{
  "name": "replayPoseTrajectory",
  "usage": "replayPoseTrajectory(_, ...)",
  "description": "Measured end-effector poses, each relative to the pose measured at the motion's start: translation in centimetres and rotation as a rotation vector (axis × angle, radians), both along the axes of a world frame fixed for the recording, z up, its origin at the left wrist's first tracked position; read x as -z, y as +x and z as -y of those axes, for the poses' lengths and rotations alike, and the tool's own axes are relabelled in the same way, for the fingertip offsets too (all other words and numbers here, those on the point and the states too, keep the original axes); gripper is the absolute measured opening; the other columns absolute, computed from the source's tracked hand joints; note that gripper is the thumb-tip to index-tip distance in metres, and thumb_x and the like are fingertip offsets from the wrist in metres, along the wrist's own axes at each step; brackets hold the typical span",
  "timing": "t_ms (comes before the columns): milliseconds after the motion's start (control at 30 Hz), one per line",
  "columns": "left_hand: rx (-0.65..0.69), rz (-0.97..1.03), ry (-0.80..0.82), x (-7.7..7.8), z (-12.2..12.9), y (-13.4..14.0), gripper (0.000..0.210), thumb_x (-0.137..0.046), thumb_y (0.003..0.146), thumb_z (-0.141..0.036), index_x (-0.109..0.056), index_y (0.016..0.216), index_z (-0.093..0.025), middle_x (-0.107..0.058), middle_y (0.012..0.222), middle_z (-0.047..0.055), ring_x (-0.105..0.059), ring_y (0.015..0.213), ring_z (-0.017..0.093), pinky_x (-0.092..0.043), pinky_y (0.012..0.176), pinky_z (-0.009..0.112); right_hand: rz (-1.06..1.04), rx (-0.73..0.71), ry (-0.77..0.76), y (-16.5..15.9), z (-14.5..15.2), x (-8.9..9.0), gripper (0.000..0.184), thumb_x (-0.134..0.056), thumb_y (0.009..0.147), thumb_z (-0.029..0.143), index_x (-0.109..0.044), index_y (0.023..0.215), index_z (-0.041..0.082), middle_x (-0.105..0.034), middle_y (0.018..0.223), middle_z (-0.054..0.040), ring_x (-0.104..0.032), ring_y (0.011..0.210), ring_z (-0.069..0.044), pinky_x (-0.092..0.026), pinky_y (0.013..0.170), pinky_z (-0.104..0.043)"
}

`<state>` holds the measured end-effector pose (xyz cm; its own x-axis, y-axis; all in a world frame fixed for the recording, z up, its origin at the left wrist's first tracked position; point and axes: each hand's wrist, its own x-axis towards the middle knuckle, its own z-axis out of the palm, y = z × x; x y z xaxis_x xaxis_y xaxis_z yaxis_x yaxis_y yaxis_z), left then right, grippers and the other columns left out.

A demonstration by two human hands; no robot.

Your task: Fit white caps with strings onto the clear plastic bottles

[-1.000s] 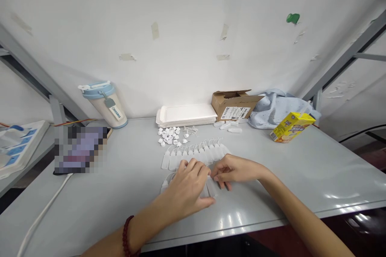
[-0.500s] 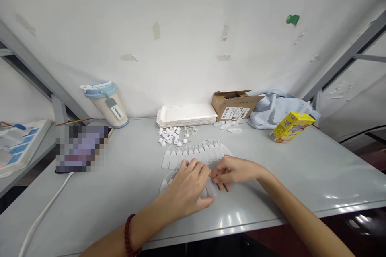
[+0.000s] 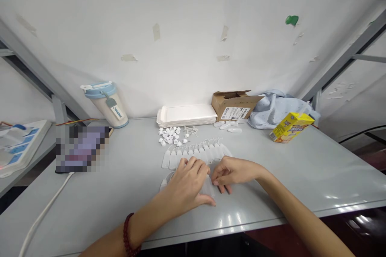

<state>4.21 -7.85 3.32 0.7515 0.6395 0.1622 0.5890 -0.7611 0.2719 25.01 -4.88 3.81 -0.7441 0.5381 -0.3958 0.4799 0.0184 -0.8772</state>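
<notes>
Over a near row of small translucent plastic bottles [image 3: 207, 188] lies my left hand [image 3: 189, 180]. Its bent fingers reach across their far ends and its thumb stretches along the near side, so the hand spans and holds them while covering most of the row. At the row's right end is my right hand [image 3: 230, 172], fingers curled and thumb drawn in; whatever they may hold is hidden. Just beyond, a second row of similar flat bottles [image 3: 196, 153] carries thin white loops at the tops. Loose white caps [image 3: 170, 134] lie in a heap behind, beside some white loops [image 3: 191, 130].
White trays [image 3: 188, 114] are stacked against the wall. An opened cardboard box [image 3: 235, 106] stands beside them, with several loose bottles [image 3: 234, 130] in front. Rightward are a blue cloth [image 3: 268, 108] and a yellow carton [image 3: 291, 127]. A tumbler [image 3: 107, 104] and phone [image 3: 84, 148] are left.
My left hand has shifted very slightly left, its thumb a little farther from the fingers, showing more of the bottles. My right hand has barely moved.
</notes>
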Motion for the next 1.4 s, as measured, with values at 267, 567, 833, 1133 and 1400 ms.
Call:
replayPoseTrajectory(267,-0.098,0.083,0.001,-0.2,-0.8,-0.4,0.034,-0.057,0.081,-0.048,-0.048,0.093,-0.017,-0.058,0.096,0.004,-0.050,0.090,0.023,-0.036,0.076,0.037,-0.069,0.149,0.034,1.3,-1.0,-0.4,0.023,-0.056,0.081,0.033,-0.062,0.073,0.012,-0.062,0.058,-0.0008,-0.051,0.041,-0.007,-0.039,0.044,-0.019)
replayPoseTrajectory(567,-0.301,0.173,-0.018,0.3,-4.4,-1.4,0.012,-0.042,0.086,-0.017,-0.053,0.081,-0.018,-0.060,0.087,0.005,-0.051,0.085,0.022,-0.042,0.075,0.037,0.135,0.690,0.805,4.4,-4.6,1.8,0.023,-0.044,0.083,0.030,-0.060,0.077,0.015,-0.062,0.063,-0.0030,-0.053,0.050,-0.013,-0.044,0.050,-0.025)
replayPoseTrajectory(833,-0.301,0.103,0.082,0.2,-8.6,-0.7,0.022,-0.040,0.084,-0.011,-0.061,0.088,-0.013,-0.063,0.092,0.011,-0.052,0.092,0.026,-0.044,0.079,0.039,0.303,0.809,1.143,7.4,-7.3,4.8,0.029,-0.044,0.077,0.012,-0.061,0.100,0.016,-0.055,0.109,-0.0140,-0.047,0.108,-0.030,-0.036,0.094,-0.045)
replayPoseTrajectory(1133,-0.236,-0.004,0.139,0.6,-13.2,1.8,0.031,-0.038,0.078,-0.002,-0.066,0.088,-0.011,-0.066,0.095,0.012,-0.055,0.093,0.026,-0.042,0.084,0.038,0.435,0.761,1.132,8.3,-7.9,6.0,0.031,-0.048,0.076,0.009,-0.061,0.105,0.011,-0.057,0.109,-0.0164,-0.050,0.105,-0.029,-0.041,0.089,-0.040)
replayPoseTrajectory(1400,-0.190,-0.026,0.186,1.0,-13.5,1.6,0.031,-0.039,0.073,0.002,-0.066,0.083,-0.010,-0.066,0.090,0.013,-0.053,0.088,0.026,-0.042,0.080,0.038,0.430,0.758,1.095,8.2,-7.8,5.9,0.025,-0.051,0.077,0.010,-0.062,0.099,0.013,-0.062,0.099,-0.0129,-0.056,0.096,-0.025,-0.043,0.084,-0.035)
